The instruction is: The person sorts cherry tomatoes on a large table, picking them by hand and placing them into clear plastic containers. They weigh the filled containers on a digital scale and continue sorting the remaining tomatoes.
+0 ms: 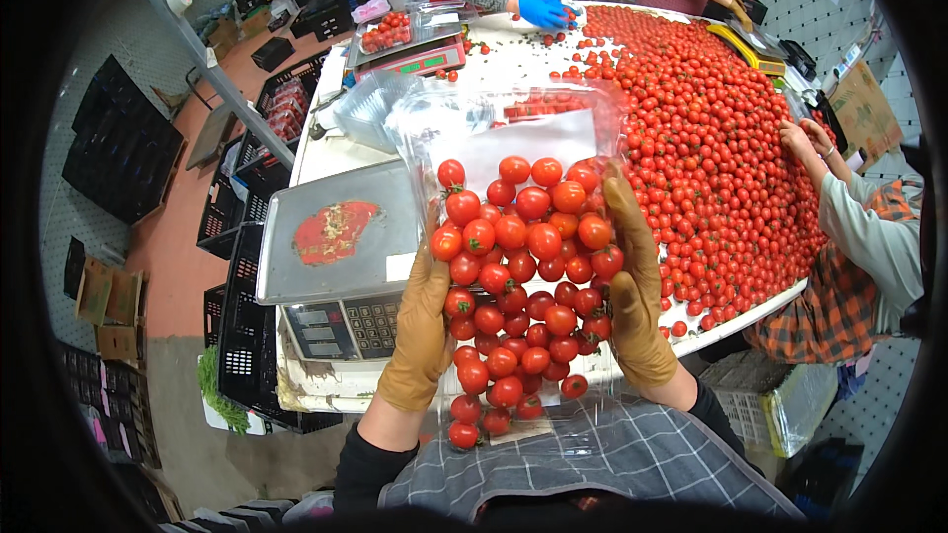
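Between my left hand [416,337] and my right hand [641,311], both in tan gloves, I hold a clear plastic container [569,441] by its opposite sides. Many red cherry tomatoes [511,233] fill it, a few with green stem bits. Part of the container spreads clear toward the table, and I cannot tell whether its lid is closed. Left of my left hand stands a digital scale [274,259] with a worn red patch on its metal pan. A large heap of cherry tomatoes [703,185] covers the table beyond my right hand.
Clear empty containers [366,107] are stacked behind the scale. Farther back, another scale [415,59] carries a filled container. Black crates [248,355] line the white table's [326,152] left side. Co-workers stand around the far and right edges, including a blue-gloved hand [544,12]. A yellow scale [748,52] sits far right.
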Demonstrator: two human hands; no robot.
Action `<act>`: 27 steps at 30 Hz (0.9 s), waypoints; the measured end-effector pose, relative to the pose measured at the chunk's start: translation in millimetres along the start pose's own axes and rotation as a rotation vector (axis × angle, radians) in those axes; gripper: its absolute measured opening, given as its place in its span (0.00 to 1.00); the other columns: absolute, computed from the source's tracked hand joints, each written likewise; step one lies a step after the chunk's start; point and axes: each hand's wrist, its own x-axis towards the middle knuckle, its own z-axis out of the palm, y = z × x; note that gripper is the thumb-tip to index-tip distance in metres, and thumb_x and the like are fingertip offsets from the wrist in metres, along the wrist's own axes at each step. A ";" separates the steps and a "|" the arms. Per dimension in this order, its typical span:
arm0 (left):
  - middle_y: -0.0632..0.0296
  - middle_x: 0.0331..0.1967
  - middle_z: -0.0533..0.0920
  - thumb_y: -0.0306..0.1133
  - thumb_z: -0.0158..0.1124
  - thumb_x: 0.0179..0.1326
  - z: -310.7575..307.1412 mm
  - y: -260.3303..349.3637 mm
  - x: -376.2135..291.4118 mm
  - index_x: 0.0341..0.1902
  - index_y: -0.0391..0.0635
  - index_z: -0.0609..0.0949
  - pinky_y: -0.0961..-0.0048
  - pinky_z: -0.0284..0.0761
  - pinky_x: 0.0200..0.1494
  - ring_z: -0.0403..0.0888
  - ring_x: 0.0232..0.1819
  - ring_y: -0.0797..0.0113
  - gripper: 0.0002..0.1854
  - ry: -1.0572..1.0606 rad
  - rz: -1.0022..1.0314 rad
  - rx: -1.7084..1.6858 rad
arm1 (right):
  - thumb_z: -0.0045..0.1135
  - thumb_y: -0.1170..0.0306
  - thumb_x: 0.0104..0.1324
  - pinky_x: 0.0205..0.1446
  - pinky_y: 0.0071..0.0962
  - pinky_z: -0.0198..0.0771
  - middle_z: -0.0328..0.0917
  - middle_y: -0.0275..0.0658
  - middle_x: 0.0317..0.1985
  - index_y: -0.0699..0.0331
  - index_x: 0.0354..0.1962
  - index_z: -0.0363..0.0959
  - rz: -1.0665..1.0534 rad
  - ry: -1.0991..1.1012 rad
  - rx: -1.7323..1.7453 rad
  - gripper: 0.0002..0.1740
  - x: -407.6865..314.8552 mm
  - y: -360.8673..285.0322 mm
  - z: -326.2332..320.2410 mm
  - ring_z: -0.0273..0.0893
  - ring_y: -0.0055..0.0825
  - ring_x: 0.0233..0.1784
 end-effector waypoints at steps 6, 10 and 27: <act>0.56 0.67 0.66 0.44 0.49 0.73 -10.7 -12.0 -2.4 0.74 0.46 0.56 0.64 0.73 0.63 0.69 0.66 0.61 0.31 0.047 -0.037 -0.005 | 0.46 0.41 0.68 0.79 0.42 0.36 0.43 0.48 0.75 0.61 0.70 0.51 -0.020 -0.031 -0.023 0.44 0.9 -1.7 2.0 0.37 0.41 0.79; 0.54 0.67 0.67 0.41 0.49 0.73 -9.9 -10.2 0.8 0.74 0.48 0.55 0.63 0.74 0.63 0.70 0.65 0.60 0.30 0.031 -0.035 -0.030 | 0.47 0.41 0.67 0.79 0.42 0.36 0.42 0.47 0.75 0.61 0.71 0.49 0.016 -0.004 0.010 0.45 3.5 -6.3 3.8 0.39 0.39 0.79; 0.51 0.69 0.64 0.28 0.50 0.67 -23.2 -21.8 11.2 0.76 0.49 0.49 0.60 0.76 0.61 0.72 0.64 0.56 0.36 0.060 -0.105 -0.086 | 0.40 0.40 0.70 0.79 0.41 0.35 0.44 0.47 0.75 0.62 0.71 0.48 0.157 0.044 -0.003 0.44 -7.2 11.3 -11.4 0.41 0.40 0.78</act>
